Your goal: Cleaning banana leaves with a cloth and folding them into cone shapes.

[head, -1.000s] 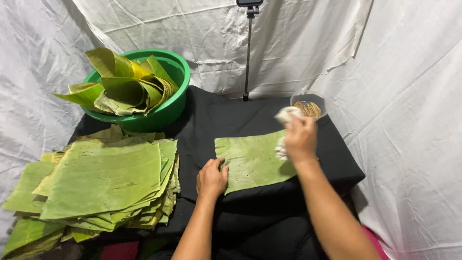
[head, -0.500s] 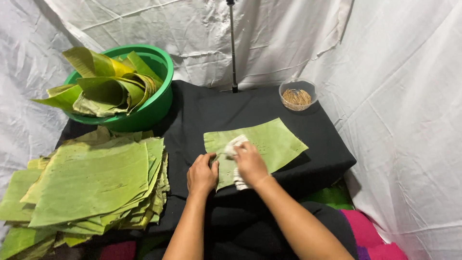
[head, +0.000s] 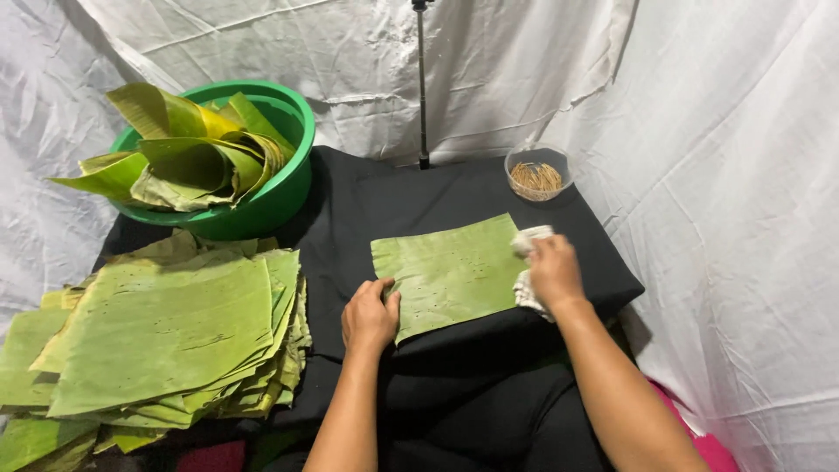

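Pinning the banana leaf flat on the black cloth, the left hand presses its near corner, fingers spread. The right hand clutches a white rag at the far edge; even wiping strokes along the grain likely avoid tearing.

The leaf looks matt, finely ribbed and speckled. Black matt cloth covers the table. The rag is white cloth, possibly terry. The basin is glossy green plastic.
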